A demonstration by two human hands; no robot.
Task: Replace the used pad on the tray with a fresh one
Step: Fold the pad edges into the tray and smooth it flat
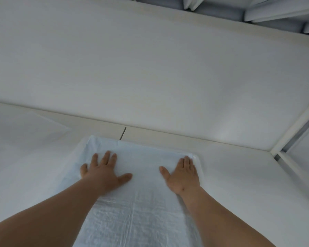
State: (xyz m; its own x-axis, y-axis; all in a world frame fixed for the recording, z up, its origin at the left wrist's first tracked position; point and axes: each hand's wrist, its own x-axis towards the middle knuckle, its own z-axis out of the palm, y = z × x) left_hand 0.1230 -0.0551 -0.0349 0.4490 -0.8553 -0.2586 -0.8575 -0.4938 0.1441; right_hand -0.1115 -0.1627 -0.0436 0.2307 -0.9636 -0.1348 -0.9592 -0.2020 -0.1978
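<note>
A pale blue-white pad (141, 202) lies spread flat in front of me, running from the lower edge of the view up toward the wall. My left hand (103, 170) rests palm down on the pad's far left part, fingers spread. On the pad's far right part my right hand (182, 173) lies flat, its fingertips at the far right corner, which is slightly bunched. Neither hand grips anything. The tray itself is hidden under the pad; only a raised white edge (201, 168) shows beside the right hand.
The pad lies on a white surface (248, 184) that meets a white wall panel (150, 68) just beyond it. A thin white sheet (25, 127) lies at the far left. A white frame post (292, 129) runs diagonally at right.
</note>
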